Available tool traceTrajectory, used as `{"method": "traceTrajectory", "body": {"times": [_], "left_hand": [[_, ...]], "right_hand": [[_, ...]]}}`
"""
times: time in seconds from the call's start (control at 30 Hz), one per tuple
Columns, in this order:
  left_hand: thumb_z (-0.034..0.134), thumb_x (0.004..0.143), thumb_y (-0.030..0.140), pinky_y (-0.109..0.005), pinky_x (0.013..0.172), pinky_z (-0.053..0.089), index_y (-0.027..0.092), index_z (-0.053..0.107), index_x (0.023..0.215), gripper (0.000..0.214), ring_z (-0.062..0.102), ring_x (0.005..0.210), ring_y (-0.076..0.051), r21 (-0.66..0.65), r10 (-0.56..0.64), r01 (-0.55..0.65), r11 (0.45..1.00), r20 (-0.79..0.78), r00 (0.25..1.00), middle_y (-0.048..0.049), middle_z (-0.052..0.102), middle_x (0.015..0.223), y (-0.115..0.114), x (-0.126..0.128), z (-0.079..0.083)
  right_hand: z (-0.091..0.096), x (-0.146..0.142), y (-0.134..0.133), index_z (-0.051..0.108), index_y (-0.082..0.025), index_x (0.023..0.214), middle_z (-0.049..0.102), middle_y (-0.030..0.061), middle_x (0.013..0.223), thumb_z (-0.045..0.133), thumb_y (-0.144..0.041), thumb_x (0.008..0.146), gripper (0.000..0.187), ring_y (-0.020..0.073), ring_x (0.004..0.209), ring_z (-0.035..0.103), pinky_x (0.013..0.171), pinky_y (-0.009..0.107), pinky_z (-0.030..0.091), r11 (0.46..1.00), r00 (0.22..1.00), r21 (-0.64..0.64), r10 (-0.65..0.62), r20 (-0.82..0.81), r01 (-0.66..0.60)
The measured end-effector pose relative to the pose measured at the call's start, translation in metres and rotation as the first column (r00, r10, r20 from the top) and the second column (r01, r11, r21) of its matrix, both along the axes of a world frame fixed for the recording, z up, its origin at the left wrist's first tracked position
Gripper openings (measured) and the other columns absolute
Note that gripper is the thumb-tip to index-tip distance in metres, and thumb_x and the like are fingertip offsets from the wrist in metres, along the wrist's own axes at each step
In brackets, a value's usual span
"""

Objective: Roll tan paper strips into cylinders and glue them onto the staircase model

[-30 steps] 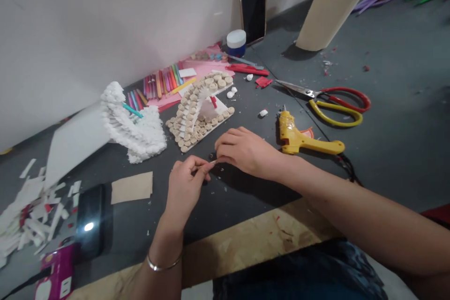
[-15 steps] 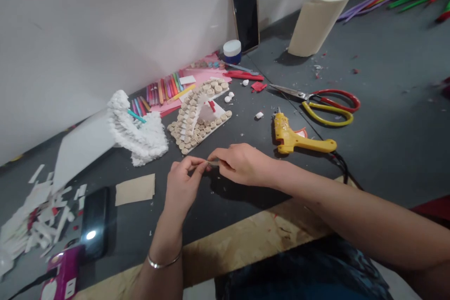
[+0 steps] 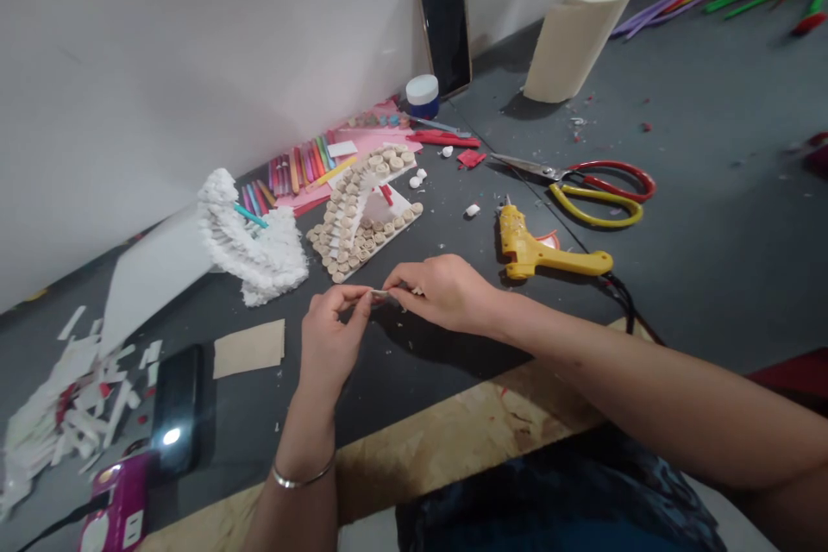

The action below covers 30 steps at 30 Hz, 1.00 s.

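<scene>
At the centre of the frame, the left hand (image 3: 329, 336) and the right hand (image 3: 446, 293) come almost together, fingertips of both pinched on a small pale strip (image 3: 380, 294) that shows between them; its far ends are hidden by the fingers. A silver bangle (image 3: 303, 481) circles the left wrist.

Just above the hands stands a slanted model covered in beige paper coils (image 3: 375, 235), with a small red piece inside its curve. Left of it is a white, rough-textured model (image 3: 275, 263) with a teal stick across it, and below that a beige paper rectangle (image 3: 249, 348) lies flat.

Right of centre, a yellow hot glue gun (image 3: 517, 243) lies on its side near the right forearm, below open scissors (image 3: 555, 175) with one red and one yellow handle.

Farther out, white scraps (image 3: 78, 427) spread at the lower left beside a dark phone (image 3: 178, 397) with a bright spot. At upper centre, a smartphone (image 3: 446, 30) leans on the wall behind a white-lidded jar (image 3: 423, 97); a beige paper roll (image 3: 569, 43) stands at upper right.
</scene>
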State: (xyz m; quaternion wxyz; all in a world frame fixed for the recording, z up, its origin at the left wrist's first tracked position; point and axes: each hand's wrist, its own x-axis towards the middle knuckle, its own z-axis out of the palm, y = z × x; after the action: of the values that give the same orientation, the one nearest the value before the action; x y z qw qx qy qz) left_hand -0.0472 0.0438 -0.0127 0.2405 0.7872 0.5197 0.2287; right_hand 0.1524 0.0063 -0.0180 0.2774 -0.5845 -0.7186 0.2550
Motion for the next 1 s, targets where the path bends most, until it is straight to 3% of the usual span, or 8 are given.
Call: {"method": "traceTrajectory", "body": {"times": [0.17,0.27,0.53,0.83,1.0], "left_hand": [[0.061,0.086,0.038,-0.034,0.077,0.048,0.022,0.071,0.086,0.019,0.067,0.082,-0.021,0.082,0.058,-0.055,0.995,-0.03,0.998,-0.0029,0.075,0.084,-0.005,0.006,-0.003],[0.058,0.088,0.036,-0.032,0.076,0.049,0.021,0.07,0.087,0.02,0.067,0.081,-0.02,0.142,0.071,-0.067,0.988,-0.023,0.997,-0.0038,0.074,0.086,-0.008,0.012,-0.005],[0.051,0.094,0.032,-0.028,0.079,0.05,0.019,0.069,0.098,0.023,0.066,0.086,-0.018,0.176,-0.035,0.034,0.984,0.003,0.999,-0.0053,0.072,0.094,-0.013,0.017,-0.004],[0.059,0.09,0.035,-0.028,0.078,0.049,0.024,0.073,0.09,0.018,0.067,0.085,-0.018,0.0,-0.084,0.084,0.996,0.056,0.995,-0.0012,0.074,0.091,-0.002,0.005,0.002],[0.064,0.087,0.032,-0.025,0.074,0.049,0.023,0.074,0.091,0.014,0.065,0.087,-0.017,0.044,-0.116,0.112,0.993,0.107,0.988,-0.0019,0.072,0.094,0.002,0.005,0.003]], "right_hand": [[-0.007,-0.007,-0.001,0.071,-0.022,0.105,0.074,0.0031,0.079,0.05,-0.027,0.093,0.025,0.0164,0.068,0.061,0.062,0.027,0.029,0.996,0.995,0.059,0.062,0.076,-0.066],[-0.009,-0.011,-0.002,0.07,-0.021,0.108,0.076,0.0039,0.085,0.05,-0.026,0.093,0.026,0.0167,0.071,0.063,0.064,0.026,0.032,0.998,0.997,0.046,0.032,0.067,-0.035],[-0.009,-0.011,0.0,0.07,-0.022,0.11,0.077,0.0049,0.088,0.049,-0.027,0.092,0.028,0.0187,0.074,0.067,0.063,0.027,0.034,0.998,0.995,0.018,-0.053,0.087,0.052],[-0.011,-0.008,0.001,0.071,-0.021,0.104,0.072,0.0038,0.073,0.05,-0.027,0.092,0.025,0.0171,0.065,0.06,0.062,0.027,0.03,0.993,0.982,0.093,0.058,0.181,-0.076],[-0.008,-0.005,0.001,0.071,-0.022,0.105,0.072,0.004,0.073,0.048,-0.027,0.093,0.026,0.0163,0.063,0.058,0.06,0.027,0.028,0.986,0.976,0.134,0.071,0.208,-0.101]]}}
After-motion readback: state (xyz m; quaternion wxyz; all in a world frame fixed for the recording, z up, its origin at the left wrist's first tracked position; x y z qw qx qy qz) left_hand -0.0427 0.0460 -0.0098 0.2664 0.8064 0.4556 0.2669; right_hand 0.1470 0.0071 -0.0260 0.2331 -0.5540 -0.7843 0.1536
